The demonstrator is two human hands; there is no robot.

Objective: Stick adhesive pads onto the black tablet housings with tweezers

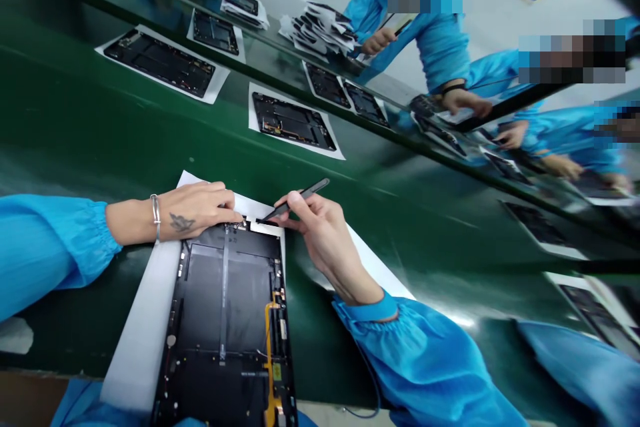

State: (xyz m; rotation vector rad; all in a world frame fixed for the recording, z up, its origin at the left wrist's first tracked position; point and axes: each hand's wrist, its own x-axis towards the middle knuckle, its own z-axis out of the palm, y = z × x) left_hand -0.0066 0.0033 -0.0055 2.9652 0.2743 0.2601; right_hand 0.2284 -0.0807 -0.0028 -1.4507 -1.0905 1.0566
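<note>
Hands busy?

Left hand (197,210) rests open on the tablet housing's (225,300) top edge; right hand (320,240) pinches black tweezers (300,199).

Housing where?

Right below my hands, on a white sheet (140,340).

My sleeves (55,247): bright blue
Tabletop (65,133): glossy dark green
Tablet frame under my hands (225,293): black, with a yellow flex cable (271,353)
Sheet beneath it (140,327): white
My tweezers (300,199): black

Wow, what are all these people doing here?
Someone's left hand rests on the top edge of an opened tablet, which lies on a white sheet on a green belt. Their right hand holds a black pointed tool with its tip at that edge. Co-workers in blue sit across the belt, near more tablets.
</note>
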